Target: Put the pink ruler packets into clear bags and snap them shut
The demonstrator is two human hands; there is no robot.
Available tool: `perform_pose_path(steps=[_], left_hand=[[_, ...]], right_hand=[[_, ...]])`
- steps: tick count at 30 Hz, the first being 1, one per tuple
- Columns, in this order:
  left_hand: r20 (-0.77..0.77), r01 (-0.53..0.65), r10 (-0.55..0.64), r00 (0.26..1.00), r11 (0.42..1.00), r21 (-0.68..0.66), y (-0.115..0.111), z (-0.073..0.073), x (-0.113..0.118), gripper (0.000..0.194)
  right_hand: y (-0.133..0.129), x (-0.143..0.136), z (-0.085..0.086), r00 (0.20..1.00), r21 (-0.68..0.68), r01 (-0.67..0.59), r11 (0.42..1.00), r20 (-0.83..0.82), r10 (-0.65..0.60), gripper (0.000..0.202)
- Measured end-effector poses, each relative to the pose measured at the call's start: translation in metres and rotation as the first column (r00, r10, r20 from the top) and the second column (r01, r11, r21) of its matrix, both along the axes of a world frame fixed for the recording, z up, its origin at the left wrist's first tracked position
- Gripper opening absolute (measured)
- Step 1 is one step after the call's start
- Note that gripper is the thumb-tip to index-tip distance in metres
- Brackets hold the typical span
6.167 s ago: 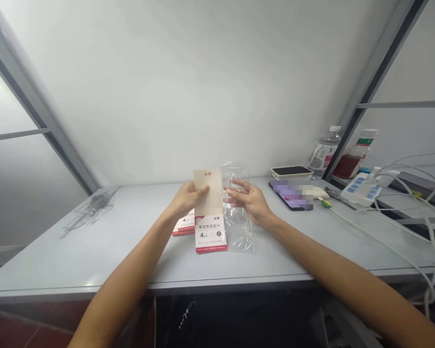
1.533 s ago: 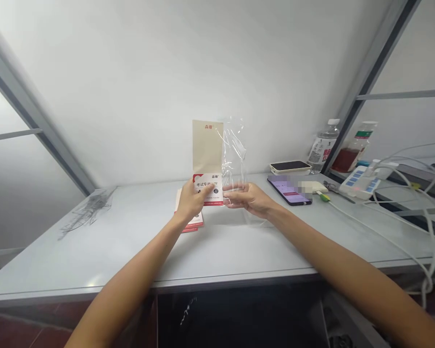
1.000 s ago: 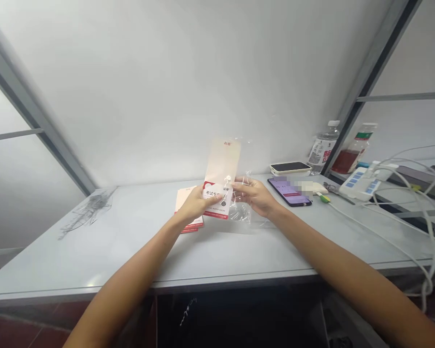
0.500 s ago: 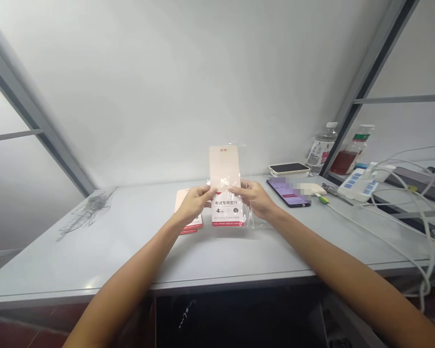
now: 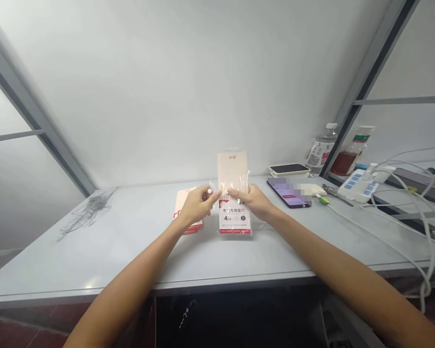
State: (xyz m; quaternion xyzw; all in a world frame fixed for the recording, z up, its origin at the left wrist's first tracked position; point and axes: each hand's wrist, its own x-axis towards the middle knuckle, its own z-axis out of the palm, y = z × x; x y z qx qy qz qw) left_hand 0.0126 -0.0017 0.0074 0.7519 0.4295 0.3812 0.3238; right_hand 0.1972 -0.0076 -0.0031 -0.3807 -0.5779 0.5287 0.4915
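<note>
Upright above the table is a ruler set packet (image 5: 233, 176), a pale pink and white card with a red bottom band, inside a clear plastic sleeve. My right hand (image 5: 256, 199) grips its right side, thumb across the front and fingers behind. At the left edge, my left hand (image 5: 197, 205) is closed, its thumb tip against the sleeve's loose plastic and its fingers curled. Behind and below the left hand lie a few more similar packets (image 5: 181, 198), stacked and partly hidden by that hand.
On the right lie a phone with a lit purple screen (image 5: 288, 194), another phone (image 5: 289, 169), scissors (image 5: 339, 194) and a power strip (image 5: 357, 184) with white cables (image 5: 377, 236). Bottles (image 5: 322, 151) stand behind them. Dark scribble-like marks (image 5: 89, 212) are at the table's left.
The packet has shifted slightly right and down with my right hand. My left thumb has slid from the card's front to its left edge, and the left fingers are more curled.
</note>
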Motion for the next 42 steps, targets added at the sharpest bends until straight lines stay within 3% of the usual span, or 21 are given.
perform_pose_path(steps=[4, 8, 13, 17, 26, 37, 42], left_hand=[[-0.089, -0.025, 0.043, 0.995, 0.98, 0.198, -0.004, -0.002, 0.003, 0.036], [-0.149, 0.07, -0.033, 0.988, 0.966, 0.248, -0.01, -0.004, 0.008, 0.033], [0.042, 0.125, -0.126, 0.991, 0.991, 0.042, -0.009, -0.004, 0.01, 0.032], [0.204, 0.13, -0.1, 0.974, 0.981, -0.143, -0.003, -0.006, 0.009, 0.035], [0.251, 0.333, -0.286, 0.925, 0.928, -0.167, 0.0, -0.005, 0.007, 0.035], [0.15, 0.154, -0.13, 0.98, 0.975, -0.158, 0.01, -0.014, 0.005, 0.042], [0.03, -0.087, 0.089, 0.996, 0.995, -0.054, 0.014, -0.017, 0.003, 0.046]], right_hand=[[0.002, -0.001, -0.003, 0.998, -0.012, 0.056, 0.998, 0.026, -0.056, 0.034], [-0.001, -0.007, -0.006, 0.997, -0.019, 0.063, 0.998, 0.035, -0.063, 0.035], [-0.004, -0.009, -0.002, 0.996, -0.006, 0.094, 0.996, -0.002, -0.094, 0.04], [-0.007, -0.008, 0.001, 0.998, 0.02, 0.059, 0.998, -0.005, -0.059, 0.041], [-0.009, -0.009, 0.001, 0.99, 0.069, 0.037, 0.997, 0.131, -0.046, 0.042], [-0.002, -0.008, -0.006, 0.942, 0.135, 0.043, 0.99, 0.326, -0.086, 0.042], [0.004, -0.004, -0.008, 0.864, 0.147, 0.063, 0.987, 0.486, -0.128, 0.04]])
